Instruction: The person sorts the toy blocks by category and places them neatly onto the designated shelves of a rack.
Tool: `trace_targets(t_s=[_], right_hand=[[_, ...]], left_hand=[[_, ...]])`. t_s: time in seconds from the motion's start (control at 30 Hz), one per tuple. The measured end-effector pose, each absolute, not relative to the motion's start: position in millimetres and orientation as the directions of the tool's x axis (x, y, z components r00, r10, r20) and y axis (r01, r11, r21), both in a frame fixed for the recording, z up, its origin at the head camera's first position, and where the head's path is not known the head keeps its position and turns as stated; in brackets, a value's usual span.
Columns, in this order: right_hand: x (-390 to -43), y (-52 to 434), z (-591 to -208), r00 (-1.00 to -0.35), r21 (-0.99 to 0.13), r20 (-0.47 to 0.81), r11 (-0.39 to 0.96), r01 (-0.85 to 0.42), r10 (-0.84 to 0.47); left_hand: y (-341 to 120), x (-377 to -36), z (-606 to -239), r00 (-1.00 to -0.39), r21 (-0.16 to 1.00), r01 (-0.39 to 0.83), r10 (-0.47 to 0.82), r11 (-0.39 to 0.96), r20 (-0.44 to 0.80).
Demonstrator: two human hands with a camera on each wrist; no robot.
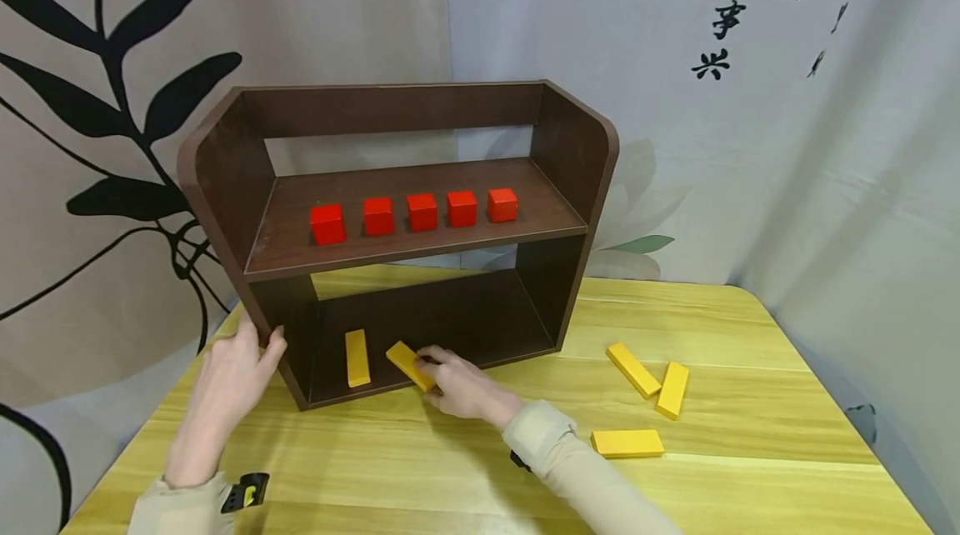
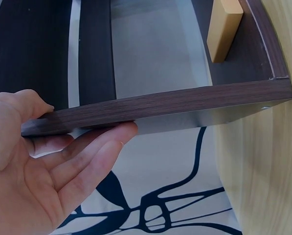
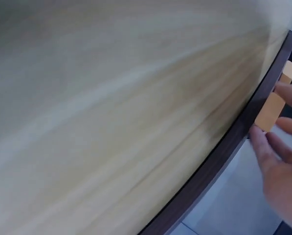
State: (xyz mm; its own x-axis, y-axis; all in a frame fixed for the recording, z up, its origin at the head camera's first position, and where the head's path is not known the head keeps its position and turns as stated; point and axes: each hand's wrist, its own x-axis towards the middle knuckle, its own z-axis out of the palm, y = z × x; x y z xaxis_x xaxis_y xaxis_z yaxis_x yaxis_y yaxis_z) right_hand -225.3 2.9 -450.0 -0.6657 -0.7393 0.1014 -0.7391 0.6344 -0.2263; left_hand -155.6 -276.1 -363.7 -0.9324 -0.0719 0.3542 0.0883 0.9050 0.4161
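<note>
A dark brown two-level shelf (image 1: 573,152) stands on a yellow wooden table (image 1: 750,452). My left hand (image 1: 232,368) grips the shelf's left side panel (image 2: 160,105) near its bottom, thumb on one face and fingers (image 2: 87,156) on the other. My right hand (image 1: 461,385) pinches a flat yellow block (image 1: 405,362) that lies aslant at the front of the lower level. In the right wrist view the fingertips (image 3: 260,139) close round that block (image 3: 271,111) just past the shelf's edge (image 3: 219,161). A second yellow block (image 1: 357,357) lies to its left on the same level.
Several red cubes (image 1: 422,212) stand in a row on the upper level. Three more yellow blocks lie on the table to the right of the shelf (image 1: 632,369), (image 1: 672,390), (image 1: 627,442). A printed cloth backdrop hangs behind the table.
</note>
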Motion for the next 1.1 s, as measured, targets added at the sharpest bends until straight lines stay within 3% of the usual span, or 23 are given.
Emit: trace_targets(t_s=[0.23, 0.4, 0.87, 1.1], right_hand=[[-223, 12, -448, -0.583, -0.087, 0.201, 0.579, -0.811, -0.787], [-222, 12, -448, -0.567, -0.053, 0.177, 0.567, -0.822, -0.804], [-217, -9, -445, -0.601, -0.125, 0.029, 0.594, -0.795, -0.799], [-214, -15, -446, -0.634, -0.073, 0.022, 0.631, -0.772, -0.773]], left_hand=[[-275, -156, -361, -0.931, 0.421, 0.084, -0.079, 0.903, 0.356], [-275, -156, -361, -0.931, 0.419, 0.079, -0.083, 0.905, 0.355], [-276, -156, -360, -0.935, 0.420, 0.081, -0.077, 0.904, 0.346], [-276, -155, -361, -0.936, 0.424, 0.076, -0.082, 0.902, 0.341]])
